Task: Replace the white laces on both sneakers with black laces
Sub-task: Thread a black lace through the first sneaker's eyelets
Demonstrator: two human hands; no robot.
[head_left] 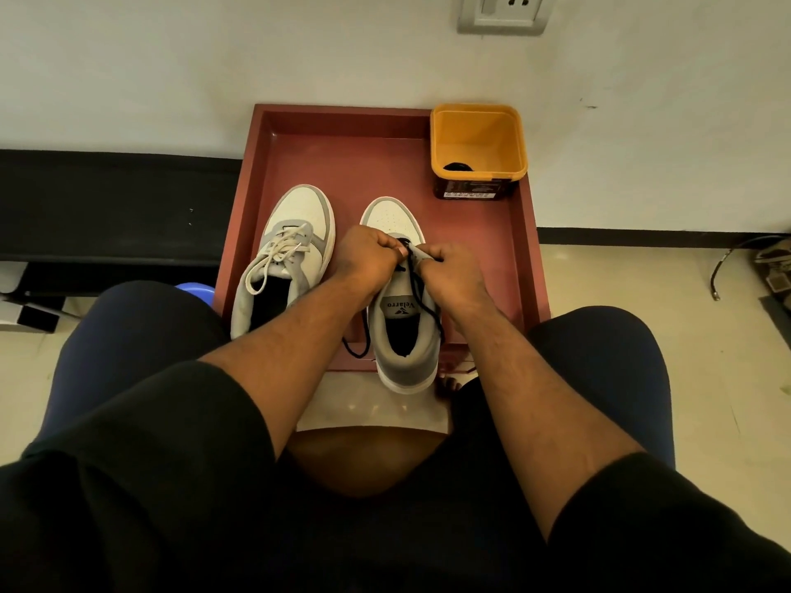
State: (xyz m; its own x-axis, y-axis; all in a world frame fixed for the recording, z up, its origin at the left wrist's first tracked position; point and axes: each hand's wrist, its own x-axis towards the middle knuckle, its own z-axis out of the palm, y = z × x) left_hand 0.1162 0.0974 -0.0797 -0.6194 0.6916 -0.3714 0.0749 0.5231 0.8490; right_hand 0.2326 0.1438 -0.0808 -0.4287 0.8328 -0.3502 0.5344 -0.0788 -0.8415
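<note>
Two grey-and-white sneakers stand in a shallow dark-red wooden tray (257, 173) on the floor: the left sneaker (286, 250) has its white lace (280, 254), while the right sneaker (404, 318) already carries a thin black lace (421, 293). The left hand (368, 258) and right hand (453, 276) meet over its upper eyelets, and the fingers of both pinch the black lace; which eyelet they work at is probably hidden under the knuckles. To do this step well, I would keep the lace flat, pull both ends even and feed the tip straight. In the yellow square plastic container (477, 134) at the tray's far corner lies something dark, perhaps the second black lace.
</note>
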